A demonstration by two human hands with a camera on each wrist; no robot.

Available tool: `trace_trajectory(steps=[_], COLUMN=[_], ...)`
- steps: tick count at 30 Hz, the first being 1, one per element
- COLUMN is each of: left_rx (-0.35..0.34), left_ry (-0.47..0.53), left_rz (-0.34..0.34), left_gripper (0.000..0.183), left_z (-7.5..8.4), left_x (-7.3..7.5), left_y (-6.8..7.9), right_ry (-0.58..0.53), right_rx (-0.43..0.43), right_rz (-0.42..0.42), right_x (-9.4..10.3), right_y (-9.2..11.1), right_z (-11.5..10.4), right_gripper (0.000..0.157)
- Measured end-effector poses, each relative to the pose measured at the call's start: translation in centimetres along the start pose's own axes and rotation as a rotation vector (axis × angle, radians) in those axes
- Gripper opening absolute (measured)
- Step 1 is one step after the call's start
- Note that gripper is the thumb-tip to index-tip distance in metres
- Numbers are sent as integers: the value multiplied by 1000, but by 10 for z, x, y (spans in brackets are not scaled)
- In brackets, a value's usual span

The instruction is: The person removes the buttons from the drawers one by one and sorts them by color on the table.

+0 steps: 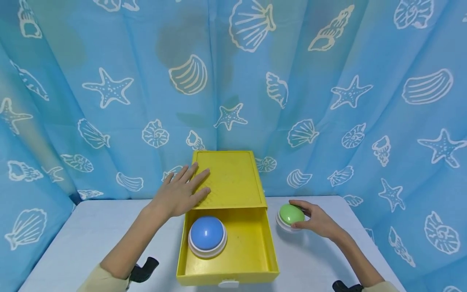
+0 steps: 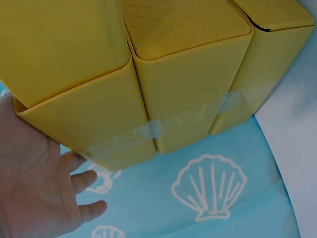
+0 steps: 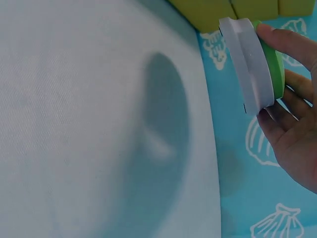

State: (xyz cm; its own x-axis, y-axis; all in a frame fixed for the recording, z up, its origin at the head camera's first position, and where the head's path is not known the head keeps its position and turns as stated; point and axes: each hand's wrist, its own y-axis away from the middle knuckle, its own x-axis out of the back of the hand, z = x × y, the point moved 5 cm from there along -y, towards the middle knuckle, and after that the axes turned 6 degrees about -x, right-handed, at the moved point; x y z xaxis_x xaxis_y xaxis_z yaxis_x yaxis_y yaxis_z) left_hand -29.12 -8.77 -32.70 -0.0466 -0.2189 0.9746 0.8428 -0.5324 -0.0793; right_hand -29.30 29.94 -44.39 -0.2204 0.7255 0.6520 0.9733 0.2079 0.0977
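Observation:
My left hand [image 1: 178, 192] rests with spread fingers on the left side of the yellow box's top [image 1: 233, 178]. In the left wrist view, the palm and fingers [image 2: 89, 210] lie along the box's edge. Below the box top, a yellow drawer [image 1: 251, 247] is pulled out toward me. Inside it, at the left, sits a blue dome push button [image 1: 207, 233] on a white base. To the right of the drawer, my right hand [image 1: 319, 221] grips a green dome push button [image 1: 291, 214] by its sides. The right wrist view shows its white base [image 3: 249, 67] raised off the table.
A white table [image 1: 109, 219] lies under everything, with a shadow [image 3: 166, 109] beneath the green button. Behind it hangs a blue shell-patterned curtain [image 1: 248, 134]. A white handle [image 1: 228, 284] is on the drawer's front. Clear tape [image 2: 153, 128] runs across the yellow box sections.

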Motion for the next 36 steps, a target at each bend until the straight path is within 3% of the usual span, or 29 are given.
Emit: trace_trajectory(steps=[10, 18, 36], left_rx=[-8, 5, 12], left_ry=[4, -4, 9], left_rz=[4, -1, 1], left_gripper=[63, 64, 65], left_z=[-1, -2, -1], left_x=[1, 1, -1], left_y=[-1, 0, -1], right_ry=[52, 5, -24], right_rx=[3, -3, -92], right_rz=[11, -19, 16], right_x=[-8, -16, -26], right_y=[-10, -17, -29], right_z=[6, 11, 37], right_gripper=[77, 73, 76])
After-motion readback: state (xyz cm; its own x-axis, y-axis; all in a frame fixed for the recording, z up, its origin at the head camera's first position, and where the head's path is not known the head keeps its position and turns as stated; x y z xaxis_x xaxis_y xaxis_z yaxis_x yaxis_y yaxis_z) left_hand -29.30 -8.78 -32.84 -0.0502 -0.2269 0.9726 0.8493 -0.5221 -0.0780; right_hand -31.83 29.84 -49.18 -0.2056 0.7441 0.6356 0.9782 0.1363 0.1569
